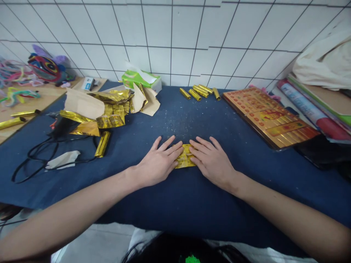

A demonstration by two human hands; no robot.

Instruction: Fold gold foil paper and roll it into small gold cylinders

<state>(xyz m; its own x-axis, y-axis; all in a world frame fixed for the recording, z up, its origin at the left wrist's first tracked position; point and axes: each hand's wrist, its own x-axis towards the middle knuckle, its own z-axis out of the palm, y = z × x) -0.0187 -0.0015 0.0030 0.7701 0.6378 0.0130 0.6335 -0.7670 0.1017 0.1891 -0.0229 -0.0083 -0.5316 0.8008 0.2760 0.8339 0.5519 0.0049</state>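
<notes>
A small folded piece of gold foil paper (185,160) lies on the dark blue table cover (175,204) in front of me. My left hand (159,162) lies flat on its left side with fingers stretched out. My right hand (212,160) lies flat on its right side, fingers also extended and pressing down. Most of the paper is hidden under the two hands. Neither hand grips anything.
A heap of gold foil sheets and tan paper (109,106) sits at the back left by a green tissue box (141,79). Several rolled gold pieces (199,91) lie near the tiled wall. A stack of printed gold sheets (270,117) is at right, black cable (35,153) at left.
</notes>
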